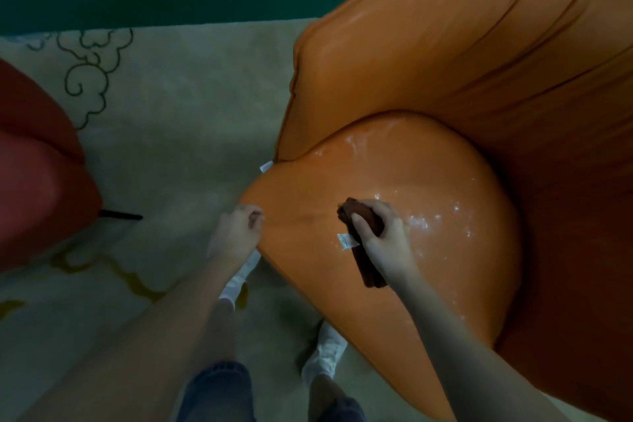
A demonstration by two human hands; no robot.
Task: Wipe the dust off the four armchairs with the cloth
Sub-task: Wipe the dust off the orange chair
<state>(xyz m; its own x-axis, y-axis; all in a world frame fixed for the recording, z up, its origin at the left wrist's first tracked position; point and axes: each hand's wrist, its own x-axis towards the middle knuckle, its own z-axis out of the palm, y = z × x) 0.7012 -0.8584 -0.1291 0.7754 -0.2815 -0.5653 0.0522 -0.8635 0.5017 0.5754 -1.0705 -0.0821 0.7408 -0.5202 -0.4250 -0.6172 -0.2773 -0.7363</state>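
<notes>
**Dust on the orange seat, cloth in hand**

In the middle of the frame my right hand is clamped round a folded brown cloth, its white tag poking out by the thumb. The cloth lies on the seat cushion of the orange armchair that fills the right side. My left hand, at centre left, has its fingers curled onto the cushion's front-left edge, pinching the cover there. White dust is scattered just right of the cloth and up towards the crease where seat meets back.

I judge the step in hand to be the seat wipe. To do it well I would press the cloth flat and sweep in overlapping strokes from the back crease towards the front edge. The left hand should hold the cover taut so it does not bunch, and the cloth wants refolding to a clean face once loaded. A red armchair waits at the left edge, across the patterned rug.
</notes>
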